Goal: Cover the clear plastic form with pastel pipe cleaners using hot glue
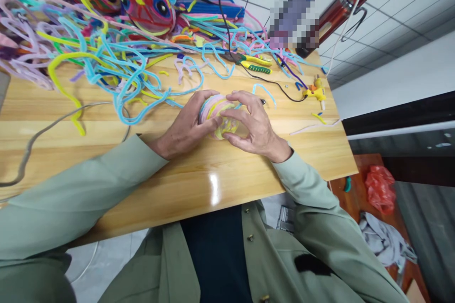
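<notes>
Striped ball (214,104) sits between both hands over the surface (177,189): left hand (188,125) cups it, thumb across the front, right hand (258,128) curls round the other side; light, even pressure should avoid shifting the strands.

Striped ball (213,105) ridged; table (177,189) smooth, glossy wood; flask (341,9) shiny metal; bag (380,188) crinkled plastic.

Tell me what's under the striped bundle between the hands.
The wooden tabletop shows around the striped bundle; the spot beneath is hidden by it, the left hand and right hand.
</notes>
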Demonstrator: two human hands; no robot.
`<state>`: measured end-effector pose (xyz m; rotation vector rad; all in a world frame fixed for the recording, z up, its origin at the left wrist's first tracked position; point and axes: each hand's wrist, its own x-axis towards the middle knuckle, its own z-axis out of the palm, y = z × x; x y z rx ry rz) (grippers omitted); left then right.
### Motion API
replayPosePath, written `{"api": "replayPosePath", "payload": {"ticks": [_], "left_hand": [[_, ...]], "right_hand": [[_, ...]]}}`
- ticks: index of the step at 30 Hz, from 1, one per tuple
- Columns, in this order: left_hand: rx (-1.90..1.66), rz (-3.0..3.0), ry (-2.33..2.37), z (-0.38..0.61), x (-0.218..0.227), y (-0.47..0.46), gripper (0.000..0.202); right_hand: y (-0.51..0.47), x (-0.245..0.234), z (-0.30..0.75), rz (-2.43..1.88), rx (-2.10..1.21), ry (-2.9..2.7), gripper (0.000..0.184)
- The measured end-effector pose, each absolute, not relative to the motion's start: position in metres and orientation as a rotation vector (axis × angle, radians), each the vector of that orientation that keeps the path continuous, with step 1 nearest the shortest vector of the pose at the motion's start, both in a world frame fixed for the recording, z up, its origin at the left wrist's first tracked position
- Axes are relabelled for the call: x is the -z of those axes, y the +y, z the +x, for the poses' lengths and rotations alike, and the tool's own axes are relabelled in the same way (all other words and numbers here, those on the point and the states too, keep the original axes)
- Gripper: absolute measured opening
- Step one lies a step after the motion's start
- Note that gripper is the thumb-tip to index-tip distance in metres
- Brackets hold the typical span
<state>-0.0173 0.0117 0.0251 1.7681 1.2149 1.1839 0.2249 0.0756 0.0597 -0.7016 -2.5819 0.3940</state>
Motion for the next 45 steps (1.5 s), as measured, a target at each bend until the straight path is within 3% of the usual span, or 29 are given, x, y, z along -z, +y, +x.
{"api": "replayPosePath", "payload": {"ticks": [8, 19, 30, 45], "left_hand": [[-1.234, 1.737, 1.175, -0.015, -0.021, 0.012, 0.064], [-1.246, 1.759, 1.205, -0.014, -0.022, 0.011, 0.054], [-1.236, 1.786, 1.252, -0.014, -0.021, 0.010, 0.067], [-1.234, 1.762, 1.231, -0.015, -0.019, 0.010, 0.061]], "right_hand": [[0.073, -0.047, 0.223, -0.672, -0.331, -2.498, 0.054], [0.065, -0.035, 0.220, -0.700, -0.242, -2.417, 0.054], [0.065, -0.038, 0.221, -0.670, -0.304, -2.433, 0.046], [0.068, -0.037, 0.222, -0.614, -0.323, -2.377, 0.063]]}}
